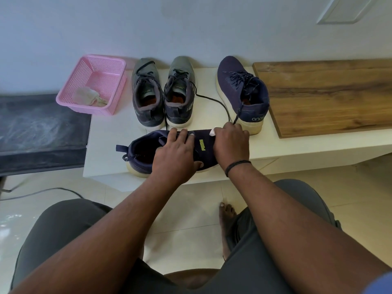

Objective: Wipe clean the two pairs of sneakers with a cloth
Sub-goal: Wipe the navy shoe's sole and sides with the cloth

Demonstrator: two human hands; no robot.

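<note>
Sneaker [203, 145]: navy, lying sideways on the white bench [106, 145].
Your left hand [176, 153]: grips its middle.
Your right hand [231, 143]: presses a white cloth [212, 132] onto its toe.

white bench [110, 132] | pink basket [93, 83] | four sneakers [146, 92] | wooden board [326, 94]
</note>
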